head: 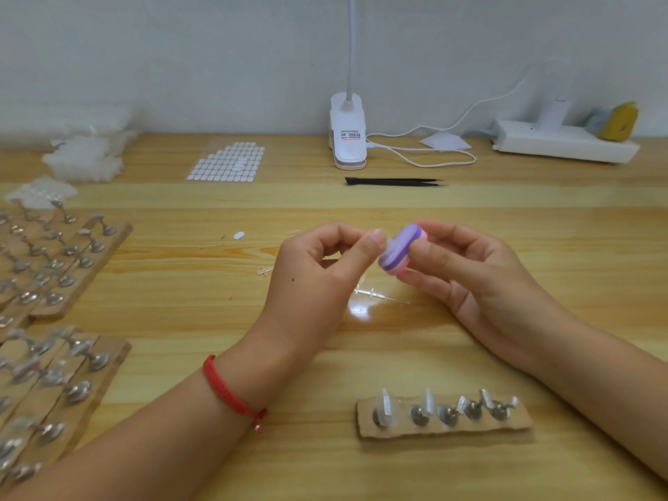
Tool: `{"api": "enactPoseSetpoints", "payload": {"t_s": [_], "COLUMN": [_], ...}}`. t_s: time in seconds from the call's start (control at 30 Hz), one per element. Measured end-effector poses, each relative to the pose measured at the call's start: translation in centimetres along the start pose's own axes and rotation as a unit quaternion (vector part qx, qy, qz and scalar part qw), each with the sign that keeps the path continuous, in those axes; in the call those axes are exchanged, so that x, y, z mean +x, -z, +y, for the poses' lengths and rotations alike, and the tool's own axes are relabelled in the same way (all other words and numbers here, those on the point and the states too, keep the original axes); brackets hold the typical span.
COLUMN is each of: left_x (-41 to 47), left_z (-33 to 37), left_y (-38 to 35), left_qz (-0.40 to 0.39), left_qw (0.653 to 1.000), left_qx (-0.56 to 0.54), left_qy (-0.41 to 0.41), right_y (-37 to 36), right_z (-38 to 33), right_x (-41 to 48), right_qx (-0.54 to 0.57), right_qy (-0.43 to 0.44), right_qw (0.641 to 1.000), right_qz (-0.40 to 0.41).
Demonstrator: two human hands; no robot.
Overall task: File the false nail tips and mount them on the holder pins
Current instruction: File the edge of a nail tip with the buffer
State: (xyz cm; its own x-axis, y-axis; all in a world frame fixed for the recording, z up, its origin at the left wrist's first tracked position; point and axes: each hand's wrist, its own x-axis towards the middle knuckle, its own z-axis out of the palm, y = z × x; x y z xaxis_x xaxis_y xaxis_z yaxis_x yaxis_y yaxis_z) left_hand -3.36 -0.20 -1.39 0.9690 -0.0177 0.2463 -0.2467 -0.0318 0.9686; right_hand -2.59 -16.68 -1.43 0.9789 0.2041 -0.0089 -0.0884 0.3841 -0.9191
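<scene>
My right hand [466, 273] grips a small purple and pink filing block [403, 253] above the middle of the wooden table. My left hand [318, 269] pinches a clear false nail tip [377, 233] between thumb and forefinger, its end against the block. Near the front edge lies a cardboard holder strip [442, 415] with several metal pins, clear nail tips mounted on them. A clear plastic sprue [372, 293] lies on the table under my hands.
Cardboard strips with many pins [54, 254] cover the left side. A sheet of adhesive tabs [227, 162], a pile of clear tips [85, 157], a clip lamp [347, 133], black tweezers [395, 181] and a power strip [564, 141] lie at the back.
</scene>
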Motion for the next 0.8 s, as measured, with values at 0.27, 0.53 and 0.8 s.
{"api": "enactPoseSetpoints", "payload": {"t_s": [0.27, 0.53, 0.8], "left_x": [-0.01, 0.07, 0.08], "left_z": [-0.12, -0.09, -0.23], "left_y": [0.0, 0.02, 0.05], "left_qz": [-0.002, 0.004, -0.001], "left_qw": [1.0, 1.0, 1.0], "left_qx": [-0.003, -0.009, -0.003], "left_qy": [0.018, 0.023, 0.024], "right_y": [-0.02, -0.09, -0.02], "right_z": [-0.12, -0.11, -0.31], "right_x": [0.03, -0.04, 0.03], "right_qx": [0.003, 0.006, 0.024], "right_qy": [-0.008, -0.001, 0.0], "right_qw": [1.0, 0.999, 0.998], "right_qz": [0.028, 0.045, 0.057]}}
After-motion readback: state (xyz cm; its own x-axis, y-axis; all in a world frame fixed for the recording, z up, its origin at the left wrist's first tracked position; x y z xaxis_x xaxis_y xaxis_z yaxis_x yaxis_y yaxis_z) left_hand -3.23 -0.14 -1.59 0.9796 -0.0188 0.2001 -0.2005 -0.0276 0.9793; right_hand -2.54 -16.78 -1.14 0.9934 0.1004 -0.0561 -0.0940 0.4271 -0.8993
